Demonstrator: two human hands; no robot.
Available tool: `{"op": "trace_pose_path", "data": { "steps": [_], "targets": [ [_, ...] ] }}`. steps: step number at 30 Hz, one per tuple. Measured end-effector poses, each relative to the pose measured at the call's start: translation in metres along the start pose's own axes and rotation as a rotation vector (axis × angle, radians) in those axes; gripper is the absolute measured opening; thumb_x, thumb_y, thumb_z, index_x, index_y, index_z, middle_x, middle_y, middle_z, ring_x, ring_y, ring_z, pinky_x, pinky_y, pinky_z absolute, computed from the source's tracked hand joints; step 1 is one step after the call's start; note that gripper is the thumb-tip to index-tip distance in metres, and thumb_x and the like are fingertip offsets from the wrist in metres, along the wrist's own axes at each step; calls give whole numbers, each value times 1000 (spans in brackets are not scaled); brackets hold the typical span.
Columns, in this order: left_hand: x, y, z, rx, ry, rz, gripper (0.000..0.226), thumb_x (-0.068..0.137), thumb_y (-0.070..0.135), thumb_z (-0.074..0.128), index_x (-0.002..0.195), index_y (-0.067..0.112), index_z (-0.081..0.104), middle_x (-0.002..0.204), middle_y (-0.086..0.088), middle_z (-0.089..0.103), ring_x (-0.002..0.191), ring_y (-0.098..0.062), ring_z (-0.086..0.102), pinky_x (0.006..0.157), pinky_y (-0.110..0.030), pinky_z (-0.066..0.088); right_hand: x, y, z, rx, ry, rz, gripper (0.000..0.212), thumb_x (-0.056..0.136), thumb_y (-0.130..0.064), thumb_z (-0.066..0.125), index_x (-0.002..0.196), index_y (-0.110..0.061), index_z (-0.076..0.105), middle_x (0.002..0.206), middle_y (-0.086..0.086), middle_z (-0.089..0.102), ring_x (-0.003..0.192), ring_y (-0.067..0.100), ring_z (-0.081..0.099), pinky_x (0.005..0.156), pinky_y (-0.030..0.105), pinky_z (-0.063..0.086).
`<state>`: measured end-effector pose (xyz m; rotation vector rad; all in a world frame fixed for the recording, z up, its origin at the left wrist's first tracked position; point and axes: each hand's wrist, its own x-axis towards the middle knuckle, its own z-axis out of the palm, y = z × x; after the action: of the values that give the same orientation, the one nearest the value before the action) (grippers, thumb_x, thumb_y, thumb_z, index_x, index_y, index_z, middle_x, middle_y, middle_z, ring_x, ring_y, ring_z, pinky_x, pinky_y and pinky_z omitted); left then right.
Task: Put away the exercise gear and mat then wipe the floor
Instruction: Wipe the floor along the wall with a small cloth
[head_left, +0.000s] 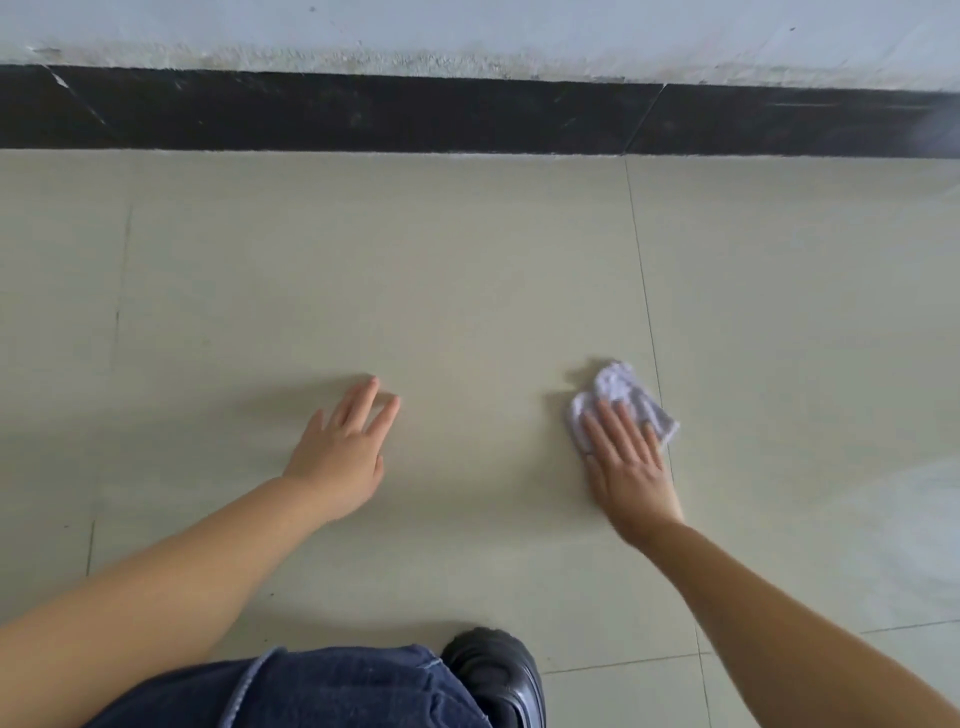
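Nearest the camera, a blue denim trouser leg (332, 691) and a shiny black rounded shoe (498, 675) sit at the bottom edge, the shoe planted on the pale beige tiled floor (415, 270). Thin dark grout lines cross that floor, one running down just right of the cloth and another faint one far to the left. Ahead, a wide stretch of bare tile reaches to a black glossy skirting band (363, 111) at the foot of a scuffed white wall (467, 31), which closes off the far side. No writing or brand mark can be read anywhere. Out front and to the right, a small crumpled white cloth (623, 400) lies on the tile, and the right hand (626, 457) rests flat on its near part with straight fingers spread, pressing it down. Well apart to the left, the left hand (345, 454) lies on the bare floor with fingers extended and loosely spread, holding nothing.
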<state>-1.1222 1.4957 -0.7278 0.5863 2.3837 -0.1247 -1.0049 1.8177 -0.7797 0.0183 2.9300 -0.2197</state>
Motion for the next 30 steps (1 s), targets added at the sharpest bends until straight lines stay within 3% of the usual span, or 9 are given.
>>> {"op": "trace_pose_path", "data": {
  "steps": [2, 4, 6, 8, 10, 14, 24, 28, 30],
  "targets": [
    [-1, 1, 1, 10, 0, 1, 70, 96, 28, 38, 152, 21, -3, 158, -9, -18, 147, -25, -6, 117, -43, 17, -6, 52, -12, 64, 72, 415, 54, 95, -16, 27, 149, -17, 23, 155, 14, 25, 146, 28, 11, 117, 44, 1],
    [1, 4, 1, 4, -3, -4, 69, 96, 28, 37, 152, 19, -2, 157, -12, -17, 147, -27, -7, 117, -43, 16, -8, 75, -24, 211, 17, 784, 53, 101, -23, 22, 152, -17, 9, 160, 7, 6, 148, 26, -2, 117, 44, -5],
    [1, 9, 0, -11, -8, -16, 69, 96, 28, 38, 152, 16, -1, 157, -14, -16, 147, -29, -8, 117, -42, 15, -1, 66, -25, 256, 5, 928, 55, 102, -26, 25, 152, -15, 5, 161, 8, 1, 148, 28, -3, 118, 47, -2],
    [1, 13, -2, -24, -21, -37, 69, 96, 28, 38, 152, 15, 0, 157, -15, -16, 146, -30, -9, 118, -43, 15, 10, 30, -16, 214, 57, 828, 55, 99, -18, 35, 151, -9, 18, 158, 15, 15, 146, 34, 11, 115, 53, 10],
    [2, 16, -4, -33, -35, -57, 69, 96, 27, 38, 152, 15, -1, 157, -15, -16, 146, -30, -9, 117, -42, 16, 15, -26, -6, 168, 83, 561, 57, 88, -14, 42, 144, -8, 35, 149, 18, 36, 138, 36, 32, 109, 53, 24],
    [3, 18, -12, -48, -64, -71, 69, 96, 28, 40, 152, 17, 2, 158, -13, -14, 147, -28, -7, 116, -39, 21, 14, -123, 8, 164, -32, 163, 56, 90, -28, 35, 144, -17, 31, 150, 6, 39, 139, 27, 25, 114, 45, 8],
    [-3, 6, -46, -200, -235, -115, 55, 99, 29, 34, 151, 23, 18, 161, 0, -2, 147, -18, 8, 116, -35, 22, 22, -105, 3, 46, -160, -82, 52, 97, -33, 25, 147, -18, 28, 154, 1, 31, 143, 24, 21, 114, 42, 4],
    [-14, -1, -72, -122, -266, -90, 53, 100, 29, 33, 151, 22, 18, 160, 0, 8, 146, -19, 14, 116, -36, 23, 30, -88, -15, 76, -251, -205, 61, 100, -16, 32, 152, -26, 3, 157, -12, -8, 146, 13, -11, 115, 29, -17],
    [-25, -6, -94, -69, -259, -67, 52, 101, 28, 33, 151, 22, 19, 158, -1, 14, 144, -20, 21, 114, -37, 27, 38, -87, -30, 117, -238, -167, 58, 93, -8, 42, 147, -24, 27, 157, -7, 16, 146, 19, 9, 116, 28, 3]
  ]
}}
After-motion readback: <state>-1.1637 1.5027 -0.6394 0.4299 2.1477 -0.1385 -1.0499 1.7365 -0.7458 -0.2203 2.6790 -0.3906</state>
